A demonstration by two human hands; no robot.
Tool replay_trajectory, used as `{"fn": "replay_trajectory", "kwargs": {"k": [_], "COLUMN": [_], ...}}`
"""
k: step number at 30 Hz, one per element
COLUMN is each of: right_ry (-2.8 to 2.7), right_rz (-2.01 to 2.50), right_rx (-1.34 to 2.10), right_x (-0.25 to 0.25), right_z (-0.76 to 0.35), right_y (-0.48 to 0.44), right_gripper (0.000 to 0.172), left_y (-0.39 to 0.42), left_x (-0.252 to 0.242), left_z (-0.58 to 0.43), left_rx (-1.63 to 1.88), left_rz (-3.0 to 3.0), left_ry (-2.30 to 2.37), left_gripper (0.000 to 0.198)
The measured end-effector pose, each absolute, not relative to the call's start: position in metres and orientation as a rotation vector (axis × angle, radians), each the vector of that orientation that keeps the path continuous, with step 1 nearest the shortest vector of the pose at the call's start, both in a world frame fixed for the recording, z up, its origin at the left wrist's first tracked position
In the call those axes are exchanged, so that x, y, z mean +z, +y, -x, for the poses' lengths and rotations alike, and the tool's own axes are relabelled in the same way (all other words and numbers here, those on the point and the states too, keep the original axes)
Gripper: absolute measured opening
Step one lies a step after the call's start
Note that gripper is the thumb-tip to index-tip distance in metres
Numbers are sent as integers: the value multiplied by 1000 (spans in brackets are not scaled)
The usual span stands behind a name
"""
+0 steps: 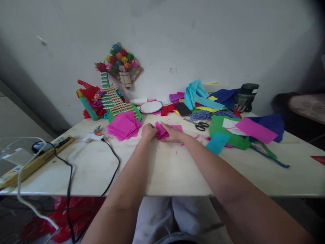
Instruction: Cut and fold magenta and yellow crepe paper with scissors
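Observation:
A small folded piece of pink paper is between my two hands, low over the middle of the table. My left hand pinches its left edge, fingers closed. From the right, my right hand grips the same piece, its thumb on top; the fingers beneath are partly hidden. Another flat bit of pink paper shows just behind my right hand. To the left lies a fanned stack of pink paper squares. Black-handled scissors rest to the right of my hands.
A hot glue gun and a power strip with cords sit at left. Behind stand a stick-and-paper-flower craft and a white disc. At right are a phone, green paper, blue yarn and a dark bottle.

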State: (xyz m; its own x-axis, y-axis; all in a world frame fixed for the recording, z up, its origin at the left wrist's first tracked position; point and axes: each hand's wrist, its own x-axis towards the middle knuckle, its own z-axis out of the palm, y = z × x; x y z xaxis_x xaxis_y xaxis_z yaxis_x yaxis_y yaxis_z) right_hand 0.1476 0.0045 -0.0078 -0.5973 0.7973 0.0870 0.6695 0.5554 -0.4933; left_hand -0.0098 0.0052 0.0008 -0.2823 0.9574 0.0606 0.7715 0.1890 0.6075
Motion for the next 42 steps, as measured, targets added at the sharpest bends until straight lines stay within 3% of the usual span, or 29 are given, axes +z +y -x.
{"fn": "replay_trajectory", "kwargs": {"k": [7,15,21,27,35,42], "right_ry": [-2550,-2344,-2328,-2465,-2345,-2228], "right_rz": [1136,932,889,1064,1062,1283], "right_rx": [639,934,967,775,892,788], "right_x": [-9,-17,-24,-14,-13,-20], "right_z": [-159,-162,-165,-162,-165,-171], "right_y": [14,28,35,25,26,34], "right_gripper": [94,57,64,71,66,64], "left_y": [2,-3,-11,-18,-16,-20], "left_x": [3,2,8,12,12,15], "left_z": [6,1,-4,-6,-4,-13], "left_rx": [702,636,510,410,282,42], "left_rz": [-1764,-1867,-1955,-2097,-2198,-2382], "left_ry": [2254,2280,2263,2195,2115,2055], "left_gripper": [29,30,33,32,39,37]}}
